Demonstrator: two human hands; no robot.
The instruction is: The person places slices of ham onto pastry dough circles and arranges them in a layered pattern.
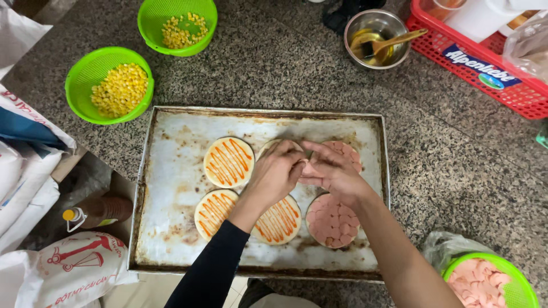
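Surface: speckled granite counter point(456, 165) bearing a worn baking tray point(171, 188).
Far left: two green baskets of corn point(120, 88).
Tray left: sauce-striped dough rounds point(228, 162).
Left hand point(277, 171): fingers bent together, pinching pink sausage slices point(310, 169) over a far round.
Right hand point(337, 171): fingertips closed on the same slices.
Tray right: sausage-covered round point(333, 221).
Near right: green basket of slices point(485, 282).

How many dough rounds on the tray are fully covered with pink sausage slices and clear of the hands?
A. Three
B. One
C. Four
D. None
B: only the front-right round on the tray is fully covered and unobstructed; three rounds show only orange sauce stripes, and the hands hide the rest.
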